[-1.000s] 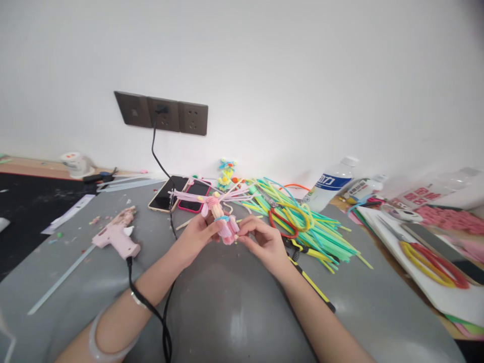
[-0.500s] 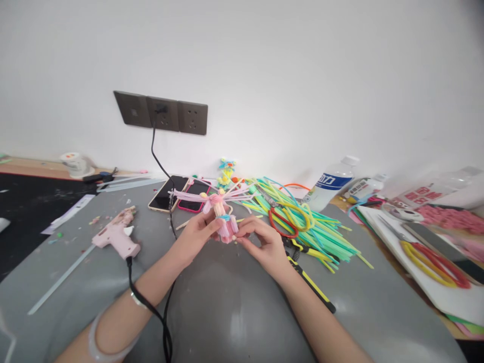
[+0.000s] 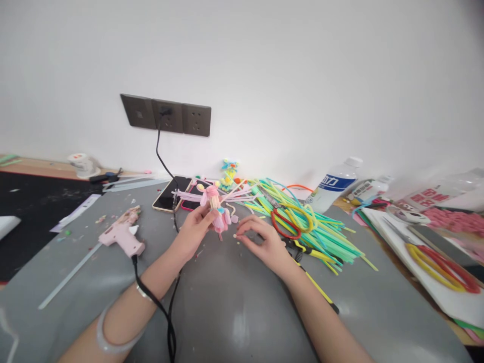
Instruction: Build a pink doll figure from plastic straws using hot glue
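A pink pipe-cleaner figure [image 3: 214,202], with yellow tips, a blue band and long pale strands spreading to both sides, is held upright above the grey mat. My left hand [image 3: 193,231] is closed around its left side. My right hand [image 3: 265,243] sits a little to the right of the figure, apart from it, thumb and forefinger pinched on a tiny pale piece [image 3: 235,236] too small to name. A curved strand ending in a pale pink tip [image 3: 234,219] sticks out from the figure towards that hand.
A pink glue gun [image 3: 123,237] lies left, its black cord near my left forearm. Behind are two phones [image 3: 172,194]. Green and yellow pipe cleaners [image 3: 336,237], scissors [image 3: 291,222] and yellow-black pliers [image 3: 315,252] lie right. A bottle [image 3: 335,184] stands by the wall.
The figure has turned and shifted slightly left in my left hand. My right fingers, earlier at its lower edge, are now apart from it.
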`<state>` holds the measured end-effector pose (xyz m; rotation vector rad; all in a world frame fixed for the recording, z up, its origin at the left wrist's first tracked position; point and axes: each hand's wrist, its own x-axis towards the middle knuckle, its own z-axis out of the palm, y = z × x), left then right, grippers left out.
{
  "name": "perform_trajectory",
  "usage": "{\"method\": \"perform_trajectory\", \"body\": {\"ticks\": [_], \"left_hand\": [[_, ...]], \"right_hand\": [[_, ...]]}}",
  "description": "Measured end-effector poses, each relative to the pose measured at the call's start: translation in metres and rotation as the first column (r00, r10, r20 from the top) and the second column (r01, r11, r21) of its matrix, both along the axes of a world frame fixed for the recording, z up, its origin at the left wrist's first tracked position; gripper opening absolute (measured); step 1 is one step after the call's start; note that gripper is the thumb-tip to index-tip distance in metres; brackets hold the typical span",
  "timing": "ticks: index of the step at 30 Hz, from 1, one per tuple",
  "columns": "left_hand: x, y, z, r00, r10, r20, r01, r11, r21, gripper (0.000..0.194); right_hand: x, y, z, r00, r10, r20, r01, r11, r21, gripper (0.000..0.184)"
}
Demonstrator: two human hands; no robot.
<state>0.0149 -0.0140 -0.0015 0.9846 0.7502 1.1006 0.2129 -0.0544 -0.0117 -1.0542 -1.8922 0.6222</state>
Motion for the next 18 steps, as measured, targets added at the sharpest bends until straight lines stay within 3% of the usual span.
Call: {"method": "perform_trajectory", "body": {"ticks": [4,9,11,14,16,18], "left_hand": [[-0.001,0.004,-0.003,0.997,0.007,0.081,-0.004,0.999,-0.038,0.05],[0.0,0.006,-0.006,0.991,-0.013,0.135,0.03,0.992,-0.124,0.05],[0.001,0.006,-0.006,0.989,-0.026,0.147,0.044,0.991,-0.125,0.05],[0.002,0.006,-0.007,0.99,-0.003,0.139,0.017,0.995,-0.103,0.052],[0.001,0.007,-0.009,0.993,0.008,0.115,0.004,0.995,-0.104,0.057],[0.0,0.007,-0.011,0.995,-0.01,0.1,0.022,0.993,-0.12,0.059]], "right_hand": [[0.0,0.003,-0.012,0.968,-0.041,0.249,0.032,0.999,0.041,0.006],[0.003,0.008,-0.022,0.937,-0.185,0.295,0.164,0.982,0.093,0.009],[0.003,0.007,-0.016,0.93,-0.286,0.229,0.26,0.956,0.138,0.016],[-0.004,0.001,0.002,0.892,-0.451,-0.023,0.441,0.861,0.251,0.021],[-0.019,-0.007,0.016,0.865,-0.475,-0.163,0.502,0.806,0.314,0.017],[-0.044,-0.015,0.028,0.889,-0.417,-0.187,0.457,0.817,0.352,0.009]]}}
